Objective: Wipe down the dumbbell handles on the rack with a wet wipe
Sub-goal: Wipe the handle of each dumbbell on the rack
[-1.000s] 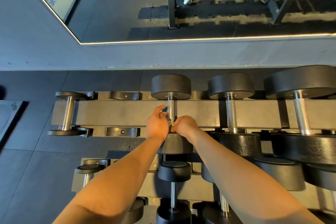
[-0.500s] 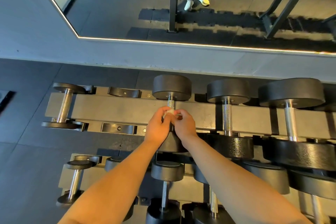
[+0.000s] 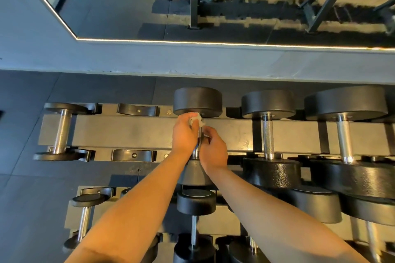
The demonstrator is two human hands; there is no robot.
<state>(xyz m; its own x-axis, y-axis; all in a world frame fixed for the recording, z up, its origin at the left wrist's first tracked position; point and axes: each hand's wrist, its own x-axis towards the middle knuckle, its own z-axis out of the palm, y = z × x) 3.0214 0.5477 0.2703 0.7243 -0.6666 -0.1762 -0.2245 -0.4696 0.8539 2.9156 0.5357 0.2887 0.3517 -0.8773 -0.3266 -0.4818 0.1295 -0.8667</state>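
Dumbbell handle (image 3: 199, 134) mostly hidden; left hand (image 3: 183, 132) grip bunches wet wipe (image 3: 195, 119), right hand (image 3: 213, 149) pinches it.

Left hand (image 3: 184, 132) slid wet wipe (image 3: 195, 120) up the handle (image 3: 195, 153), right hand (image 3: 213, 149) following behind

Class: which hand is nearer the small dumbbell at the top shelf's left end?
Left. The left hand, gripping the wipe, is right of that dumbbell; the right hand lies even farther right.
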